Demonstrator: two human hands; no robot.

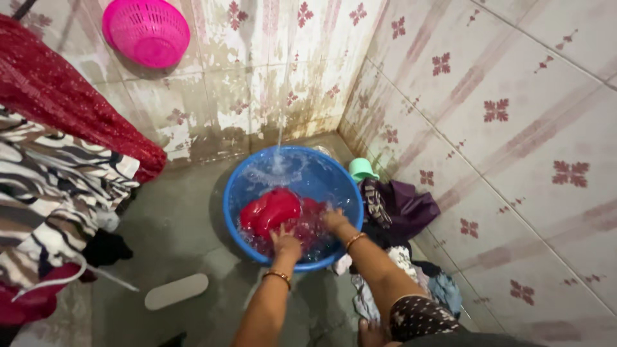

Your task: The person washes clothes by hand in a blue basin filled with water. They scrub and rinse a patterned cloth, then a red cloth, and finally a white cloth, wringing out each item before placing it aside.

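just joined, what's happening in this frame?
A person crouches over a blue basin on a tiled floor, both hands in the water. The left hand and right hand press on a red cloth soaking in it, while a thin stream of water falls into the basin. A heap of clothes lies beside it along the wall, next to a small green cup. A pink basket hangs up on the wall.

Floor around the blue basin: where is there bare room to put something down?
Bare floor lies left of the blue basin, between it, the hanging clothes and the pale flat piece. The right side is crowded: a clothes pile and a green cup fill the strip along the wall. Both the left hand and the right hand are in the basin on the red cloth.
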